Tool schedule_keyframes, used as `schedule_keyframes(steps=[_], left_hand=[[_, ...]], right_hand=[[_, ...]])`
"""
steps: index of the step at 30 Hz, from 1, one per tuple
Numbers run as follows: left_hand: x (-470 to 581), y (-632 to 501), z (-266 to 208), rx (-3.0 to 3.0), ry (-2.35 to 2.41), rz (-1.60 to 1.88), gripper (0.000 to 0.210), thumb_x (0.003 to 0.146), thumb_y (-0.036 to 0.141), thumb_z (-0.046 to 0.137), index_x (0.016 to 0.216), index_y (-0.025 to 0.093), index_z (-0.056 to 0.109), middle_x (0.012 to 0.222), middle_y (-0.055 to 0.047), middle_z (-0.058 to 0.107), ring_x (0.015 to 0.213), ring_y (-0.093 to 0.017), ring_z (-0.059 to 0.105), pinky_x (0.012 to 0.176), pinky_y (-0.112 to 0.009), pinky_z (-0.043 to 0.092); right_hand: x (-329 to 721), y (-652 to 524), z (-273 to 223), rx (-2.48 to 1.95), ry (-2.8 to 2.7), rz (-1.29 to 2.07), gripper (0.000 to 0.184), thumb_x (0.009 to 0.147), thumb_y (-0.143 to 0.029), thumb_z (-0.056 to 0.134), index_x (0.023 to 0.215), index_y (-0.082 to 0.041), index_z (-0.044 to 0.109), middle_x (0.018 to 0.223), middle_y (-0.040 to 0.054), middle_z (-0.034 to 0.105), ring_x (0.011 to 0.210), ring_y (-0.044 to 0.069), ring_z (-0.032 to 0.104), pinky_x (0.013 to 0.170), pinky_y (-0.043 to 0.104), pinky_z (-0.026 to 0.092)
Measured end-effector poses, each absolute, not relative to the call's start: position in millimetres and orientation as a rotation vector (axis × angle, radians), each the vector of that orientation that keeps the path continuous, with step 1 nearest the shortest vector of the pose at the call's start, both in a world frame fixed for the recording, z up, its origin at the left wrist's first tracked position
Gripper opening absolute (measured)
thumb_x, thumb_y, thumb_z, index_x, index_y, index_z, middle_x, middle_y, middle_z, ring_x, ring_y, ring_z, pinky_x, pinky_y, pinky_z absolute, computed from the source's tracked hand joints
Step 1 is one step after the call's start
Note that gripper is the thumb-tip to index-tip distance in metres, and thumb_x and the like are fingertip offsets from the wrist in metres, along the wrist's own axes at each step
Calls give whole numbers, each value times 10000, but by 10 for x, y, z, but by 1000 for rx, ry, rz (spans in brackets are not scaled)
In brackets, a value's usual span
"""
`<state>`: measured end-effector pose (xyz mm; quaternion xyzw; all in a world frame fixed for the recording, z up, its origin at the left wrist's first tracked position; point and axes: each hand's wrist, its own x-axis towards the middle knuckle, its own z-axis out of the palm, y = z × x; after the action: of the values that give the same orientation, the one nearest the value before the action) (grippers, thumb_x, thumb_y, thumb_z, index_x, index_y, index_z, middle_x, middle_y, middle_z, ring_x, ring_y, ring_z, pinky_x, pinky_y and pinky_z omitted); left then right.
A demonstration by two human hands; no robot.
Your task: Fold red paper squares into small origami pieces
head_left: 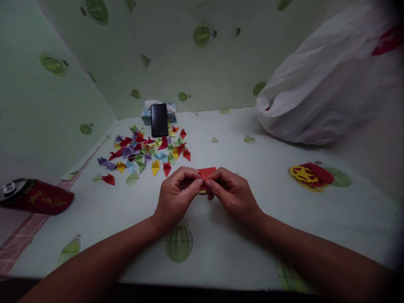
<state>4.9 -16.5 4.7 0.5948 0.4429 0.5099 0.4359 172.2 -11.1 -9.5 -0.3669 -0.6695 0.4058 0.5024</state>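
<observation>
thin, straight-edged red paper sits pinched between the left hand and right hand, fingers of both closed on it, over the balloon-printed table. beyond lie pointed, folded paper shapes; leftward, a shiny red can bears gold characters, too blurred to read.

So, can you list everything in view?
Folded paper pieces: many, mixed colours, back left.
Tissue box: one, bluish, back left.
Phone: one, black, before the box.
Can: one, red, far left.
Plastic bag: one, white, back right.
Decorations: count unclear, red and yellow, right.
Table: one, pale, centre.
Walls: at least two, pale green, back, left.
Paper: count unclear, red and some yellow, centre.
Left hand: one, bare, touching paper.
Right hand: one, bare, touching paper.
Forearms: two, bare, front.
</observation>
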Motion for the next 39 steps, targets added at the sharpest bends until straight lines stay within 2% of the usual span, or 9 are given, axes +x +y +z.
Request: schedule_keyframes(steps=[9,13,26,32,36,39], left_hand=[[22,-157,46,1609,1093,1303,103,858,173,674,756,183,660,1060,-70,680,1016,-175,640,829,-282,537],[16,-168,28,1616,1071,1307,100,862,156,672,766,183,660,987,-55,690,947,-158,649,803,-275,537],[17,-155,3,1634,997,1351,92,850,125,668,775,177,652,946,-46,684,909,-153,655,764,-275,560],[35,-157,22,1617,988,1360,91,844,122,679,769,171,661,926,-41,684,882,-135,657,758,-243,551],[43,-149,30,1446,937,1323,35,856,191,706,847,173,678,917,-34,693,818,-120,661,727,-227,567],[41,-132,32,1330,951,1302,141,836,204,739,970,180,699,898,-23,710,814,-115,678,725,-210,580]], right_hand=[[1719,-105,-94,-904,-1706,916,211,944,-239,609,741,-183,595,597,-31,602,529,92,533,524,225,424],[1725,-114,-71,-904,-1726,922,205,946,-241,600,754,-172,606,586,-26,607,511,89,528,516,221,411],[1729,-122,-70,-884,-1716,951,202,937,-252,601,762,-154,621,593,-17,602,518,84,497,507,220,374],[1738,-106,-70,-879,-1655,1121,236,957,-309,582,777,-160,615,607,-14,599,543,98,521,534,240,400],[1738,-86,-73,-849,-1534,1290,273,955,-354,583,758,-165,599,645,-9,596,567,110,551,573,268,448],[1747,-70,-62,-812,-1493,1360,275,952,-351,585,753,-162,599,669,-10,589,566,103,545,587,272,461]])
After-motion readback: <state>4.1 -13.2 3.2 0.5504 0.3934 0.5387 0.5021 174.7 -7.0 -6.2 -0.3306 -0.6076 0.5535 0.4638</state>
